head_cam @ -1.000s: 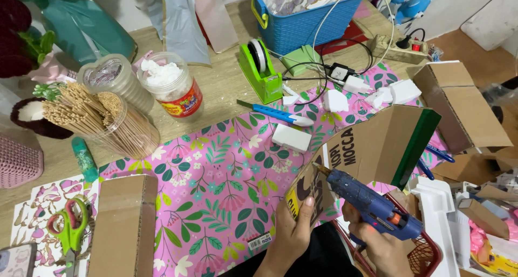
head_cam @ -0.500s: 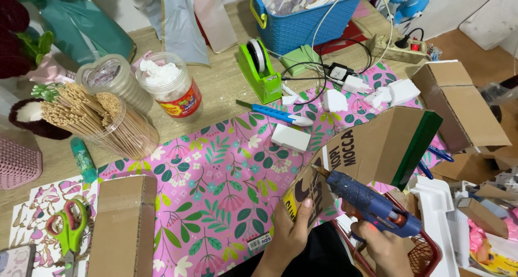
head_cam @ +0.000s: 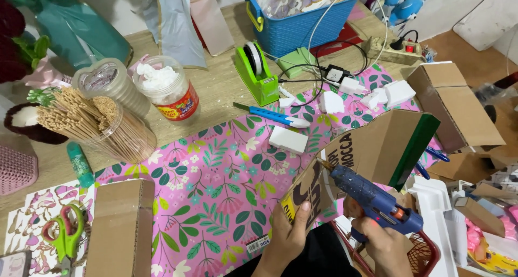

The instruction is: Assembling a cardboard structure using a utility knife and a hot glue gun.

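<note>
My left hand grips the lower flap of a folded brown cardboard piece with printed lettering and a green edge, held above the pink floral paper. My right hand holds a blue glue gun. Its nozzle touches the cardboard's inner fold, just above my left fingers.
A clear jar of wooden sticks, two lidded jars, a green tape dispenser, a blue cutter, white foam blocks, a blue basket and a power strip lie beyond. Green scissors and a cardboard box sit at left; boxes and clutter at right.
The glue gun has shifted slightly left and up along the cardboard fold. My left hand keeps its hold on the flap.
</note>
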